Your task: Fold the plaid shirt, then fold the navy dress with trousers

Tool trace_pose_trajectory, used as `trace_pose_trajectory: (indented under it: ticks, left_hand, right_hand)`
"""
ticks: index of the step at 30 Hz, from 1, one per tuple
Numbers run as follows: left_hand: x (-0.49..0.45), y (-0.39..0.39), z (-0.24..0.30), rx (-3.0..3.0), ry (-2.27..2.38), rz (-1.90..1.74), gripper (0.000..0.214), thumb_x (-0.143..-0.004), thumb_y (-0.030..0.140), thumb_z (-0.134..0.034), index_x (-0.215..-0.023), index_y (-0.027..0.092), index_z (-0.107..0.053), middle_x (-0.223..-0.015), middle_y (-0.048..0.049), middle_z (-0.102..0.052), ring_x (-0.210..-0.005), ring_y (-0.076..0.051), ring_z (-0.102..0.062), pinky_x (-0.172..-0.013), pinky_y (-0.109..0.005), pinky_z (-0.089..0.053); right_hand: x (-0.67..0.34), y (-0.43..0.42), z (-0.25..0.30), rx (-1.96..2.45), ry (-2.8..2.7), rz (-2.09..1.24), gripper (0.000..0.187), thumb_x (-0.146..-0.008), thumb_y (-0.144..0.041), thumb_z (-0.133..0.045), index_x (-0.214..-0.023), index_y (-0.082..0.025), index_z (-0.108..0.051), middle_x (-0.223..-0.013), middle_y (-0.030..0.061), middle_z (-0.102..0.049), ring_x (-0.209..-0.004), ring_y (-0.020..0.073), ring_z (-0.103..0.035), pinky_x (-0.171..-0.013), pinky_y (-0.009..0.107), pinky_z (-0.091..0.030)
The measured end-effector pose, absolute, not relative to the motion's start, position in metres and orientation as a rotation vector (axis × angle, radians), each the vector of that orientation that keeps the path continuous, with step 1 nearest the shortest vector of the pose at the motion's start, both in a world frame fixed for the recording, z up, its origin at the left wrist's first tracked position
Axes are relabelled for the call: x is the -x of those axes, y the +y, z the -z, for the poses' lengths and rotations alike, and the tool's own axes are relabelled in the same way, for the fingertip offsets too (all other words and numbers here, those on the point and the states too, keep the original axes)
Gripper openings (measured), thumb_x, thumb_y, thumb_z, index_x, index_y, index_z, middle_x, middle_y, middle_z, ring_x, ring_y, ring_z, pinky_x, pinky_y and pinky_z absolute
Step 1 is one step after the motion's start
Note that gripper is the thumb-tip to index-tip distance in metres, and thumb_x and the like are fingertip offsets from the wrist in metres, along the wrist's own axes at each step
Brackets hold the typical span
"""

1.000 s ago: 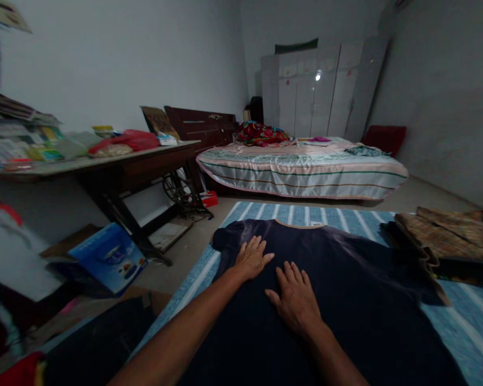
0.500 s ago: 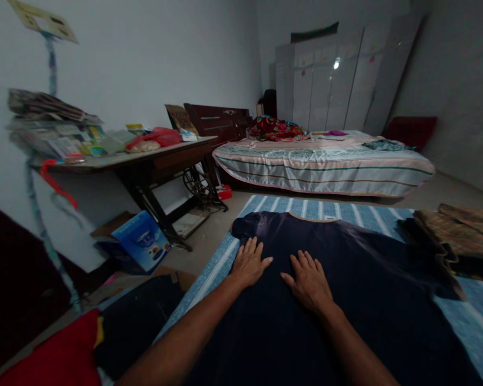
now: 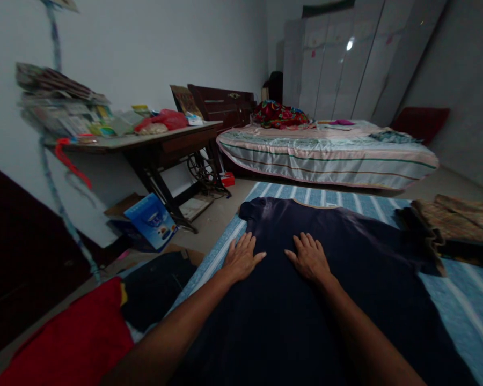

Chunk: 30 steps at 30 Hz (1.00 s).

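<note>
A dark navy garment [image 3: 346, 241] lies spread flat on a blue striped mat [image 3: 462, 311], its neckline pointing away from me. My left hand [image 3: 240, 258] rests flat on the garment's left side, fingers stretched out and slightly apart, near the short sleeve. My right hand [image 3: 309, 257] lies palm down a little to the right, on the middle of the cloth, fingers also extended. Neither hand holds anything.
Folded brown patterned cloth [image 3: 454, 225] sits on the mat at right. A red cloth [image 3: 72, 343] and a dark one [image 3: 156, 289] lie at my left. A cluttered table [image 3: 161, 142], a blue box [image 3: 153, 220], a bed [image 3: 326, 155] and wardrobes [image 3: 346, 69] stand beyond.
Both hands have slid toward the left side of the garment and now lie further apart. My view has swung left and tilted down, bringing the red cloth into sight.
</note>
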State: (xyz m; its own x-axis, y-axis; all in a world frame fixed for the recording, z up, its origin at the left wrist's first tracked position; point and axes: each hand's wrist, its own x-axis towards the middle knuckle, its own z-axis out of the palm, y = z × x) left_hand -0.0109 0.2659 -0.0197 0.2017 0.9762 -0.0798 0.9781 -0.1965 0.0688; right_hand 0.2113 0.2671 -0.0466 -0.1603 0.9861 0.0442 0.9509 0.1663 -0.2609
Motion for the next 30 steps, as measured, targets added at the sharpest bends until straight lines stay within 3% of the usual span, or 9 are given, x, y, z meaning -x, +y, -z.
trace_pose_trajectory:
  ticks: [6, 12, 21, 30]
  left_hand:
    - [0.023, 0.26, 0.018, -2.333, 1.879, 0.096, 0.075, -0.088, 0.062, -0.018, -0.145, 0.012, -0.021, -0.153, -0.0106, -0.01, -0.141, -0.026, -0.006, -0.11, -0.05, -0.009]
    - [0.018, 0.227, 0.01, -2.387, 1.898, 0.094, 0.074, -0.088, 0.062, -0.021, -0.142, 0.011, -0.027, -0.152, -0.0121, -0.013, -0.141, -0.026, -0.007, -0.11, -0.049, -0.008]
    - [0.037, 0.187, 0.021, -2.408, 1.914, 0.048, 0.071, -0.09, 0.058, -0.024, -0.143, 0.011, -0.027, -0.152, -0.0115, -0.016, -0.14, -0.025, -0.011, -0.11, -0.048, -0.012]
    - [0.033, 0.157, 0.011, -2.505, 1.865, -0.009, 0.065, -0.091, 0.054, -0.025, -0.141, 0.013, -0.03, -0.151, -0.0122, -0.021, -0.14, -0.025, -0.013, -0.11, -0.048, -0.015]
  right_hand:
    - [-0.214, 0.267, 0.045, 1.903, -2.282, -0.219, 0.069, -0.091, -0.06, -0.021, -0.141, -0.014, -0.032, -0.148, 0.016, -0.025, -0.137, 0.0299, -0.016, -0.107, 0.046, -0.013]
    - [-0.211, 0.261, 0.033, 1.9, -2.309, -0.214, 0.07, -0.091, -0.06, -0.023, -0.141, -0.012, -0.031, -0.148, 0.018, -0.025, -0.137, 0.0309, -0.017, -0.106, 0.047, -0.015]
    - [-0.157, 0.157, 0.026, 1.452, -2.517, -0.276, 0.075, -0.088, -0.065, -0.023, -0.141, -0.012, -0.034, -0.148, 0.018, -0.024, -0.137, 0.0313, -0.016, -0.109, 0.049, -0.016]
    - [-0.144, 0.106, 0.014, 1.414, -2.57, -0.337, 0.081, -0.087, -0.067, -0.024, -0.14, -0.006, -0.032, -0.148, 0.0194, -0.021, -0.138, 0.0313, -0.013, -0.11, 0.05, -0.012]
